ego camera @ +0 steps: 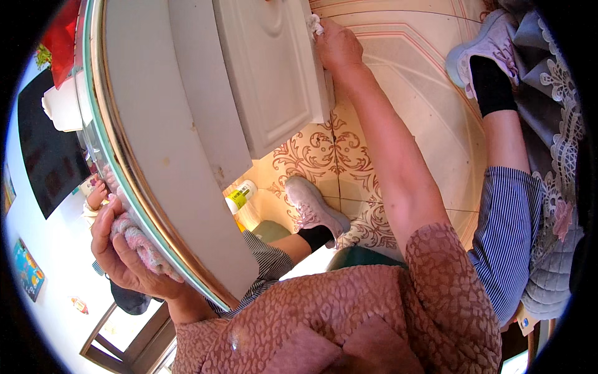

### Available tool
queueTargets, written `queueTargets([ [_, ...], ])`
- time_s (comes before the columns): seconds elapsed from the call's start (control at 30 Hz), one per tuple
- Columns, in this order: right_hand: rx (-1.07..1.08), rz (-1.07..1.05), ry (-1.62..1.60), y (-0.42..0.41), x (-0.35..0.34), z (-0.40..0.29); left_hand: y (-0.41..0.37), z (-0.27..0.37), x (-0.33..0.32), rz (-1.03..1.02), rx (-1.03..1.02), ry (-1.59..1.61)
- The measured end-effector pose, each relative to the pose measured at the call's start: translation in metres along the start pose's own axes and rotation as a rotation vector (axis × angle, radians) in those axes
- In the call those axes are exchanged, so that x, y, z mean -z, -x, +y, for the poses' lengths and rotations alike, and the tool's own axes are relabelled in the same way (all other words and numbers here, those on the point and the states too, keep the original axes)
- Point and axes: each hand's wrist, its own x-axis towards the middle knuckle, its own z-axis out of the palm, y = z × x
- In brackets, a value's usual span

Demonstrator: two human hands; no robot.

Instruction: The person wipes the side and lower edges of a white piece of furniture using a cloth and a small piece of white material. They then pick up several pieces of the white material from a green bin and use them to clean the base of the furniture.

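Observation:
My left hand (124,262) is curled around a fluffy pink-and-white cloth (142,245), which lies against the glass top (145,212) of a white cabinet near its curved edge. At the top of the view, my right hand (340,44) has its fingers closed on a small white cloth (316,24), mostly hidden by the hand. That cloth is at the outer edge of a white raised-panel cabinet door (275,79). The pale cabinet front (159,117) stands between my two hands.
A white container with a yellow-green label (240,196) lies on the patterned tile floor (350,187). My sneaker (310,205) is near the door's lower corner. At right hangs grey lace-trimmed fabric (542,126). A black panel (49,145) and white container (65,105) are at left.

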Motion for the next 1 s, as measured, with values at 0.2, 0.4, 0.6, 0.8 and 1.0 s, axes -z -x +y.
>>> queueTargets([
  [0.2,0.006,-0.139,-0.138,0.046,0.008,0.010,0.000,0.003,0.001,-0.004,-0.005,0.017],
  [0.4,-0.030,-0.043,-0.038,0.004,0.004,-0.003,0.001,0.000,0.001,0.009,0.001,0.020],
  [0.6,-0.121,0.032,-0.230,0.010,0.005,0.043,-0.001,0.001,0.002,-0.006,-0.013,0.006],
  [0.8,-0.271,0.069,-0.407,0.100,-0.021,0.074,0.007,-0.003,0.009,0.019,0.089,-0.002],
  [1.0,-0.119,0.113,-0.294,0.116,-0.031,0.056,0.004,-0.005,0.004,0.018,0.055,-0.027],
])
